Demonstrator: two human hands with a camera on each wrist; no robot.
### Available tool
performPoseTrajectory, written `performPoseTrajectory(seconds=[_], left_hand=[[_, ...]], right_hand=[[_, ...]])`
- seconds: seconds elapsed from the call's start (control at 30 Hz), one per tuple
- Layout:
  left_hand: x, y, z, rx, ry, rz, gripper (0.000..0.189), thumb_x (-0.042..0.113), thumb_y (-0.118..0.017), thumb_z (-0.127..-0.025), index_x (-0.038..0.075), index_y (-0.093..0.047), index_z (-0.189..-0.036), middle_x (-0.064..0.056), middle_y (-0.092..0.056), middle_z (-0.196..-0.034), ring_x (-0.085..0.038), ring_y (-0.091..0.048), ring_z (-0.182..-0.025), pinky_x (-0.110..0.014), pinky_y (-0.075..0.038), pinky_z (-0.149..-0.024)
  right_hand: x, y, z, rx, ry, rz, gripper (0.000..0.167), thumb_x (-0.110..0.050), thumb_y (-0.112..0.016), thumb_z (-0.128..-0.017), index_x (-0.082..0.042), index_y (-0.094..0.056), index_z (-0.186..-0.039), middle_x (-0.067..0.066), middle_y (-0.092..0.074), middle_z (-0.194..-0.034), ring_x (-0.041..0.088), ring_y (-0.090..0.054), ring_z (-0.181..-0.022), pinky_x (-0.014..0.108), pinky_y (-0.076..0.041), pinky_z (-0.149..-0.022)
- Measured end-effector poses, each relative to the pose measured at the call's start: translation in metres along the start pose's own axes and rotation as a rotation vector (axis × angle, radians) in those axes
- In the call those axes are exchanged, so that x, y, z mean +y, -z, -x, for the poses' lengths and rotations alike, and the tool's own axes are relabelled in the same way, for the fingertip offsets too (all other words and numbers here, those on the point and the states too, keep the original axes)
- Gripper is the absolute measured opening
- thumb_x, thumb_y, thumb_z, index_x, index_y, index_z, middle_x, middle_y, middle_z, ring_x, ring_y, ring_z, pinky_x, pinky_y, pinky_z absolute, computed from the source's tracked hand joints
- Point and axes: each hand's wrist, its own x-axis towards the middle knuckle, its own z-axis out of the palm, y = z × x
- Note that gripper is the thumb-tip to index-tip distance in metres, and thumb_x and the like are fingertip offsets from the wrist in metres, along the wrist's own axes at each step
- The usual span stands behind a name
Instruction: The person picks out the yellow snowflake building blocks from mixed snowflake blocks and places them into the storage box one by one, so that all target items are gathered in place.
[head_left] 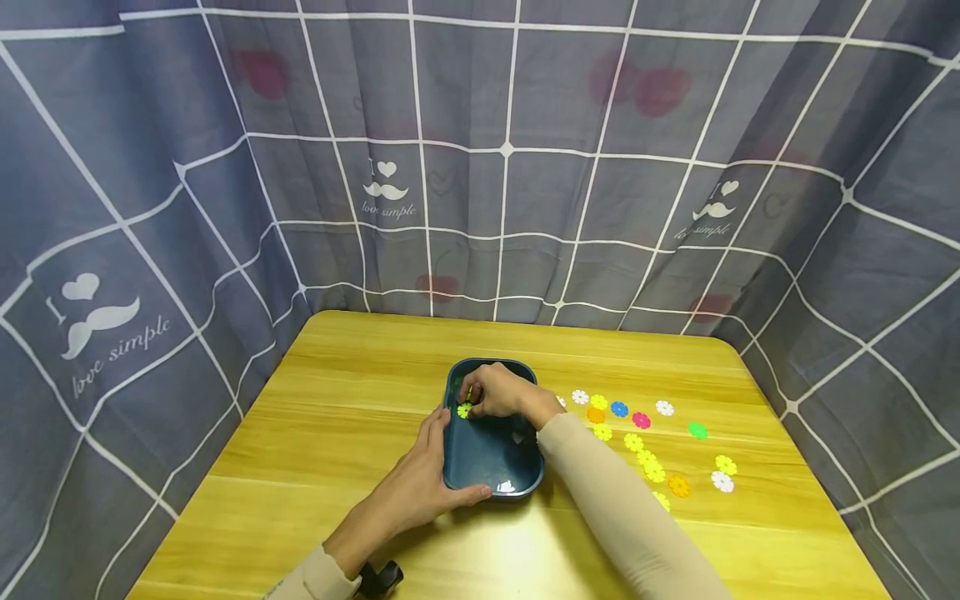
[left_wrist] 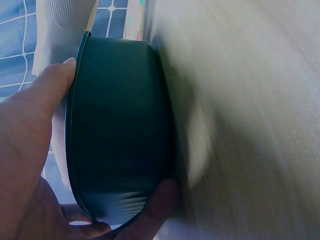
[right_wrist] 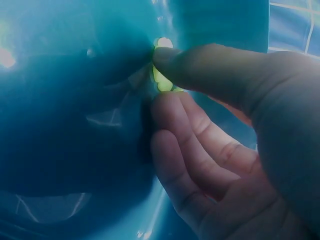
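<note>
A dark blue-green plastic basin (head_left: 491, 462) with rounded corners stands on the table. My left hand (head_left: 416, 479) holds it at the near left, thumb along the near rim and fingers against its left side. The left wrist view shows the basin's outer wall (left_wrist: 117, 115) between thumb and fingers. Inside the basin's far left part is my right hand (head_left: 501, 390), its fingers bent. In the right wrist view, thumb and fingers pinch a yellow flower-shaped piece (right_wrist: 163, 80) close to the basin's wall; the thumb covers part of it.
Flower-shaped pieces in yellow, white, blue (head_left: 618, 409), pink (head_left: 641, 421), orange (head_left: 678, 486) and green (head_left: 698, 431) lie scattered right of the basin, some behind the right sleeve (head_left: 622, 508). A grey checked curtain (head_left: 465, 192) surrounds the wooden table (head_left: 300, 450).
</note>
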Motion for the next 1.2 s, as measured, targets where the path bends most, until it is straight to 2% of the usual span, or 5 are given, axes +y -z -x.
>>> performPoseTrajectory(seconds=[0.23, 0.47, 0.6, 0.87, 1.2], left_hand=[[0.000, 0.000, 0.001, -0.001, 0.003, -0.003, 0.141, 0.071, -0.095, -0.090, 0.000, -0.019, -0.185, -0.027, -0.018, -0.193, -0.050, -0.051, -0.166, -0.067, -0.054, -0.126], [0.000, -0.002, 0.003, -0.002, 0.004, -0.005, 0.141, 0.072, -0.095, -0.088, 0.001, -0.020, -0.185, -0.025, -0.019, -0.193, -0.048, -0.053, -0.165, -0.066, -0.055, -0.126], [0.001, -0.001, 0.001, -0.002, -0.002, 0.000, 0.142, 0.071, -0.095, -0.089, 0.002, -0.018, -0.185, -0.024, -0.017, -0.194, -0.049, -0.054, -0.164, -0.066, -0.055, -0.126], [0.000, 0.001, -0.002, 0.007, -0.009, -0.005, 0.141, 0.069, -0.096, -0.089, 0.000, -0.020, -0.184, -0.025, -0.017, -0.194, -0.050, -0.054, -0.163, -0.066, -0.055, -0.126], [-0.001, -0.001, -0.002, 0.016, -0.015, -0.014, 0.142, 0.070, -0.097, -0.088, -0.001, -0.021, -0.184, -0.024, -0.013, -0.195, -0.049, -0.058, -0.160, -0.065, -0.058, -0.123]], right_hand=[[0.000, -0.002, 0.001, 0.018, 0.004, 0.001, 0.017, -0.010, -0.094, -0.099, -0.019, -0.090, -0.113, 0.001, -0.086, -0.101, 0.012, -0.076, -0.093, 0.033, -0.067, -0.087], [0.002, -0.003, 0.004, 0.025, -0.013, 0.009, 0.017, -0.007, -0.090, -0.101, -0.019, -0.091, -0.112, 0.000, -0.086, -0.099, 0.010, -0.074, -0.091, 0.035, -0.068, -0.090], [0.000, 0.004, 0.005, 0.024, -0.004, 0.018, 0.016, -0.007, -0.089, -0.102, -0.019, -0.091, -0.113, -0.002, -0.086, -0.097, 0.010, -0.074, -0.089, 0.033, -0.067, -0.089], [-0.006, 0.020, 0.009, 0.038, 0.032, -0.006, 0.019, -0.002, -0.087, -0.101, -0.008, -0.088, -0.119, 0.004, -0.087, -0.098, 0.009, -0.076, -0.087, 0.027, -0.066, -0.083], [-0.007, 0.029, 0.024, 0.072, 0.051, 0.010, 0.020, -0.008, -0.090, -0.101, -0.005, -0.087, -0.121, 0.004, -0.086, -0.100, 0.012, -0.075, -0.090, 0.029, -0.066, -0.084]])
